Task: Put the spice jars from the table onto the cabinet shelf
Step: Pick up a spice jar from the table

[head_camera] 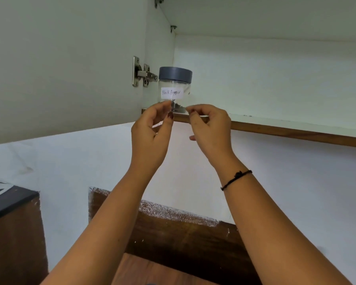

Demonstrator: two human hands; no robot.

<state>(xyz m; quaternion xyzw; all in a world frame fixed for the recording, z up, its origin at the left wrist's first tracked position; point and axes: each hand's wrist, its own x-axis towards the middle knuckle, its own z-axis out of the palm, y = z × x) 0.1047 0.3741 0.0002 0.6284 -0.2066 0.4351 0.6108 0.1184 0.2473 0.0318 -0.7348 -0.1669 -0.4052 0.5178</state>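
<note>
While the jar [174, 89] stands upright at the shelf [296, 133] edge, left hand [150, 130] and right hand [210, 128] pinch its base; both equally near.

Setting: home kitchen, as we read it. Evidence we record: white wall cabinet [275, 79] with steel concealed hinge [143, 74]; wood-edged white shelf [296, 133]; clear jar with a grey lid [174, 87] (hand-labelled "Black Pepper"); dark brown wooden surface [183, 239] below.

Soft even light, faint shadows, sharp focus, wide-angle bending at edges.
</note>
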